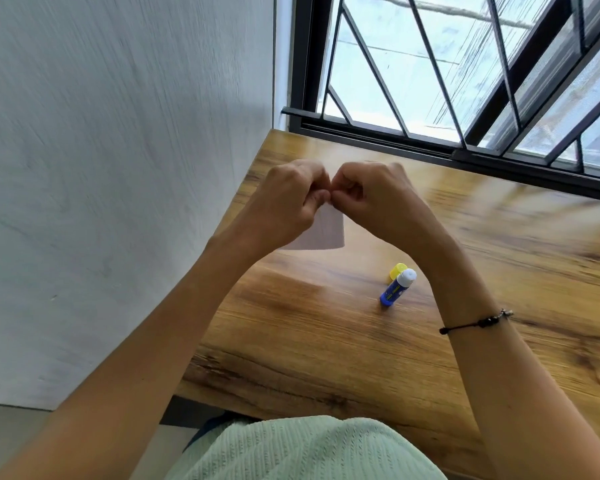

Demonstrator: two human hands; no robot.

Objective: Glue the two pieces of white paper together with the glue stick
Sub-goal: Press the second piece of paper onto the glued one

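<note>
My left hand and my right hand meet above the wooden table, fingertips pinched together on the top edge of the white paper. The paper hangs down below the fingers, partly hidden by my left hand; I cannot tell whether it is one piece or two pressed together. A blue glue stick stands uncapped on the table under my right forearm, white glue showing at its top. Its yellow cap sits just behind it.
A grey wall runs along the table's left edge. A black-framed window with bars lines the far edge. A black cord bracelet is on my right wrist.
</note>
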